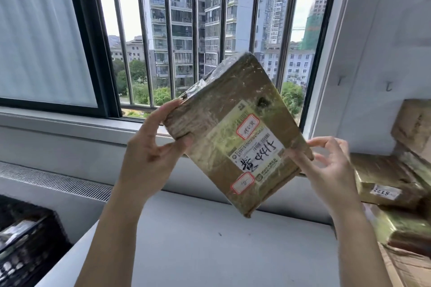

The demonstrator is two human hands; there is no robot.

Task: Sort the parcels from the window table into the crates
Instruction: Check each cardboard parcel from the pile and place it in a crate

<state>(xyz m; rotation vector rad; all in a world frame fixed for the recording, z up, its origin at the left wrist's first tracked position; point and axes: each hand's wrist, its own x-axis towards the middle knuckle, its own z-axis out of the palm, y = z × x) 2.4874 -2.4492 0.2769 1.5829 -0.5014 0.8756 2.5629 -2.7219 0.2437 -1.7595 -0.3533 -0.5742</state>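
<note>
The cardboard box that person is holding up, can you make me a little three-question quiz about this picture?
1. True or false: both hands hold the cardboard parcel up in front of the window.
2. Which hand grips the parcel's upper left corner: the left hand or the right hand?
3. Where do more parcels lie: A) at the right, B) on the windowsill, C) on the floor?

Key: 1 true; 2 left hand; 3 A.

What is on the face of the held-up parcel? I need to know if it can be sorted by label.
The parcel bears a white shipping label with black handwriting and two red-bordered stickers. The right hand's fingers cover one edge.
</note>
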